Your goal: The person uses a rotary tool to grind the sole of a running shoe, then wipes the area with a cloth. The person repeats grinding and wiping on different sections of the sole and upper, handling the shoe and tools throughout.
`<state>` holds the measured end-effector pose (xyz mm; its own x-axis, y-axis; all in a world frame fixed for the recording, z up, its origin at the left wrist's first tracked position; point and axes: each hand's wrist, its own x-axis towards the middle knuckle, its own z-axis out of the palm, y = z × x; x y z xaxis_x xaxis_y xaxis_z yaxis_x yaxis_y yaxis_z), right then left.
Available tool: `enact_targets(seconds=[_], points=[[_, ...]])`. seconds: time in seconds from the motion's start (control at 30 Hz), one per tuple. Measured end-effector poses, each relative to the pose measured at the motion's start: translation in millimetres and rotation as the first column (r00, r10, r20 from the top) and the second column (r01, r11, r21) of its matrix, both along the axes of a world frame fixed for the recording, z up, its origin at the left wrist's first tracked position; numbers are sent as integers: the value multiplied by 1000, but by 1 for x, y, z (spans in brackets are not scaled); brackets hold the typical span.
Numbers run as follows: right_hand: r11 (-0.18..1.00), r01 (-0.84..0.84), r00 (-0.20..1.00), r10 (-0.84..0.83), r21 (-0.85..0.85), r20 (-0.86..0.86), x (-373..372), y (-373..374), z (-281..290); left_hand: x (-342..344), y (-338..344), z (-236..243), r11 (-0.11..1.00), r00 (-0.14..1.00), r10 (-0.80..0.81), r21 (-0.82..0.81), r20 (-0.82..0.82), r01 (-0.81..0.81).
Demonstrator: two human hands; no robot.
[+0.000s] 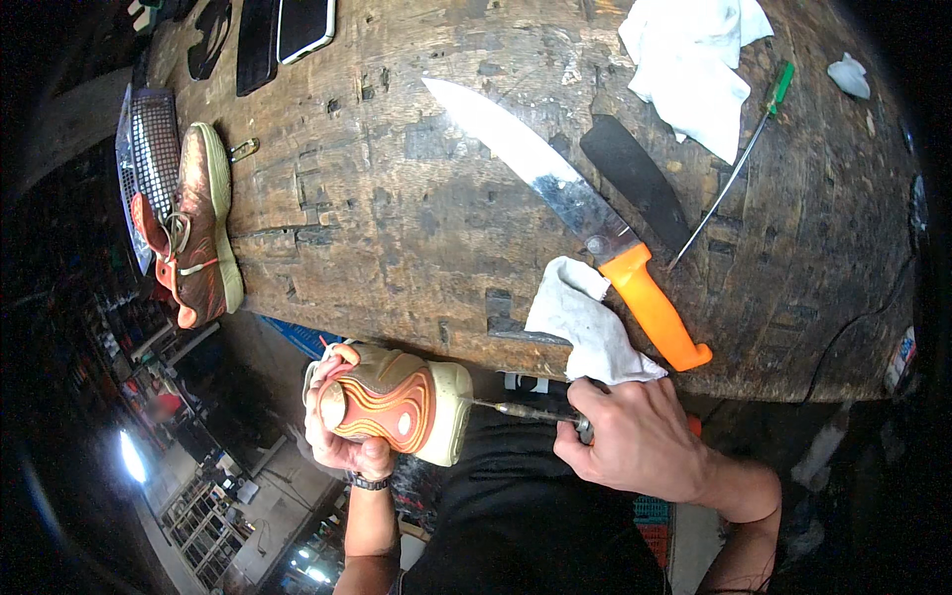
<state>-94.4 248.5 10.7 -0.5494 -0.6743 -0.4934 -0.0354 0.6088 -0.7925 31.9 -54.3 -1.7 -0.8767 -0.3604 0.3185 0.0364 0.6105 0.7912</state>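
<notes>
My left hand (342, 436) grips a sneaker (402, 402) with orange, wavy lines at its heel and a cream sole, just off the table's near edge. The sole faces right. In my right hand (645, 436) is a tool with a thin metal shaft, which looks like an awl (526, 411); its handle is mostly hidden in the fist. The awl's tip meets or nearly meets the sole; I cannot tell how deep it sits. Just beyond my right hand a white cloth (585, 317) lies bunched on the table.
On the worn wooden table (347, 178) lie a large knife (615, 253) with an orange handle, a dark flat strip (635, 178), a green-handled thin tool (739, 159) and white rags (694, 69). A second sneaker (203, 228) stands at the left edge, a phone (305, 25) at the back.
</notes>
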Motion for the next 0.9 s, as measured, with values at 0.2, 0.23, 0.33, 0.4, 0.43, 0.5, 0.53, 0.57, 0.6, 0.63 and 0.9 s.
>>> enact_targets(seconds=[0.2, 0.23, 0.33, 0.4, 0.43, 0.5, 0.53, 0.57, 0.6, 0.63, 0.9], points=[[1000, 0, 1000, -1, -26, -28, 0, -1, -2, -1, 0, -2, 999, 999, -21, 35, -39, 23], [1000, 0, 999, -1, -26, -37, 0, -1, -2, -2, 0, -1, 999, 999, -21, 46, -41, 23], [999, 6, 999, -7, -39, -36, 0, -1, -3, -2, 0, 0, 999, 999, -23, 22, -34, 24], [999, -29, 998, 27, -44, -59, -1, 0, -3, -1, -1, 0, 1000, 1000, -4, -6, -15, 4], [998, -54, 996, 51, -39, -68, -2, 0, -3, 1, -1, 0, 1000, 1000, 10, -13, -13, -11], [997, -42, 996, 37, -62, -76, -3, 0, -4, 3, -1, -1, 1000, 1000, 15, -21, -5, -15], [997, -40, 996, 35, -69, -78, -3, 0, -4, 3, -1, -1, 999, 999, 39, -13, -7, -39], [997, -29, 998, 25, -66, -62, -3, 0, -4, 4, -1, -1, 999, 999, 33, -25, 4, -33], [998, -18, 999, 16, -62, -45, -2, 0, -3, 4, -1, 0, 999, 999, 46, -29, 11, -46], [998, -7, 1000, 6, -58, -27, -2, 0, -3, 4, -1, 0, 998, 998, 58, -24, 12, -57], [996, -33, 999, 30, -82, -40, -2, 1, -6, 4, 0, 5, 998, 997, 50, -43, 52, -48]])
